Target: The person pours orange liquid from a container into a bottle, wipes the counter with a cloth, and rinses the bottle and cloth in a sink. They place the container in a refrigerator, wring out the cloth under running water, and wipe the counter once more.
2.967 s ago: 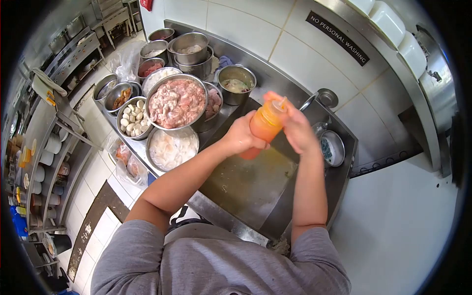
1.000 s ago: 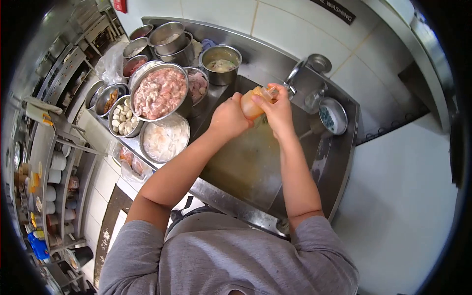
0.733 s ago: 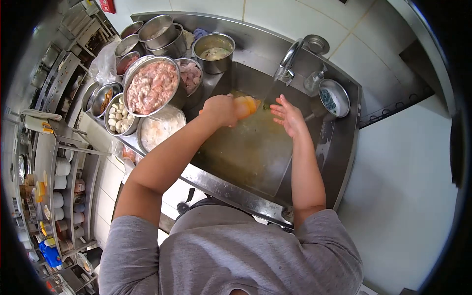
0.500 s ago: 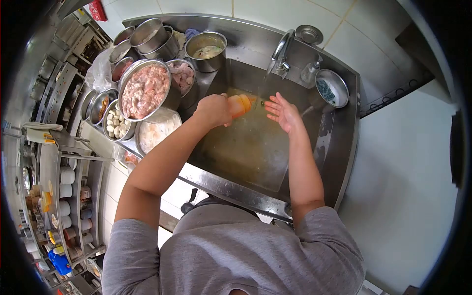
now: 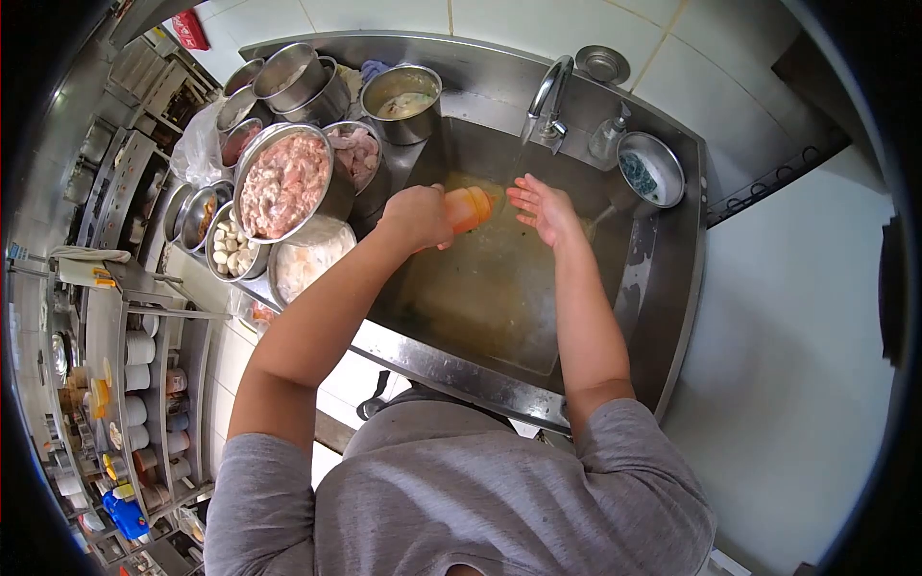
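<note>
My left hand (image 5: pixel 420 219) is wrapped round an orange, see-through plastic container (image 5: pixel 467 208), held tilted on its side over the sink (image 5: pixel 461 317). Its narrower end points right, toward the thin stream of water under the tap (image 5: pixel 547 101). Close by on the right, my right hand (image 5: pixel 545 207) is open, palm turned toward the stream, fingers spread and holding nothing. Cloudy yellowish water covers the sink bottom.
Left of the sink stand a big pot of raw meat (image 5: pixel 285 184), a bowl of white balls (image 5: pixel 231 247) and a pot with liquid (image 5: pixel 401 93). A soap bottle (image 5: pixel 606 140) and a metal bowl with a scourer (image 5: pixel 651 169) sit at right.
My right hand has shifted slightly left, closer to the container and the water stream. My left hand keeps hold of the orange container in nearly the same place.
</note>
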Demonstrator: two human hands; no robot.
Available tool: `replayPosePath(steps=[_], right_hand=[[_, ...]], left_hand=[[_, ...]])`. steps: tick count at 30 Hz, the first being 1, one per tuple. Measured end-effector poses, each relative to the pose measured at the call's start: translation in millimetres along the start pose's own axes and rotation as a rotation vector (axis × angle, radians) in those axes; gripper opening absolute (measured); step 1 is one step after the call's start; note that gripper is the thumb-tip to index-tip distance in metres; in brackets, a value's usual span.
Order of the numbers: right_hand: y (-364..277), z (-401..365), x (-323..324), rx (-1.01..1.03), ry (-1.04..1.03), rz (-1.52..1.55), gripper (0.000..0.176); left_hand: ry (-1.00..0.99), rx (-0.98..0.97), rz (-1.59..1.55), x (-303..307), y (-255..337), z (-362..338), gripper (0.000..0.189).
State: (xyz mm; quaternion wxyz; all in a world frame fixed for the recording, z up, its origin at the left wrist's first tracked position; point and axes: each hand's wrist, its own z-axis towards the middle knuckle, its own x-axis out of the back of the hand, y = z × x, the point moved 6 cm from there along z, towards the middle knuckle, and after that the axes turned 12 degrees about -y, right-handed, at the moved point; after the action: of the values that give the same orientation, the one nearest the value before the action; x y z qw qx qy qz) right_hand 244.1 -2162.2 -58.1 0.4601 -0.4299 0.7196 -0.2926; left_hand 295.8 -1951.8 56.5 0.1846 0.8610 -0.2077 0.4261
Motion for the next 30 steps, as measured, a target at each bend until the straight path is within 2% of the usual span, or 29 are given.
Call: replayPosePath(steps=[7,10,13,16,17,18,20,22,25,26,28,30], right_hand=[[1.8,50.9,4.1,-0.020,-0.046,0.078,0.037],[-18.6,80.1,10.2,0.027,0.044,0.094,0.033],[-51.2,77.4,-3.5,0.126,0.054,-0.432,0.034],[-62.3,40.8,-42.9,0.182,-0.052,-0.360,0.043],[-56.8,39.5,-48.9,0.272,-0.136,-0.196,0.044],[-51.8,30.4,-57.2,0.274,-0.145,-0.204,0.044],[-54.5,-1.0,-83.7,0.548,-0.187,-0.167,0.042],[-51.3,-16.5,-98.8,0.603,-0.142,-0.231,0.044],[-54.2,-28.0,-112.3,0.849,-0.105,-0.350,0.062],[-53.6,-29.7,-110.5,0.847,-0.103,-0.352,0.062],[-50.7,-31.7,-107.9,0.636,-0.030,-0.335,0.066],[-42.6,-30.7,-98.9,0.636,-0.010,-0.310,0.063]], left_hand=[[-0.027,0.004,0.013,2.5,1.7,-0.3,0.066],[0.013,-0.013,-0.017,4.2,2.3,-3.4,0.066],[0.110,-0.042,-0.122,2.3,-2.1,-3.2,0.066],[0.180,-0.067,-0.309,-3.1,-11.1,2.4,0.068],[0.180,-0.077,-0.414,-4.7,-13.9,4.5,0.070],[0.190,-0.073,-0.420,-3.4,-13.0,2.6,0.070],[0.209,-0.066,-0.543,-3.7,-10.8,-2.6,0.067],[0.246,-0.094,-0.585,-3.3,-6.1,-6.0,0.070],[0.220,-0.050,-0.614,-2.0,4.5,-8.1,0.073],[0.198,-0.051,-0.616,-2.0,9.2,-8.5,0.075],[0.175,-0.053,-0.620,0.9,12.9,-12.0,0.076],[0.015,-0.168,-0.605,-3.2,21.3,-13.8,0.086]])
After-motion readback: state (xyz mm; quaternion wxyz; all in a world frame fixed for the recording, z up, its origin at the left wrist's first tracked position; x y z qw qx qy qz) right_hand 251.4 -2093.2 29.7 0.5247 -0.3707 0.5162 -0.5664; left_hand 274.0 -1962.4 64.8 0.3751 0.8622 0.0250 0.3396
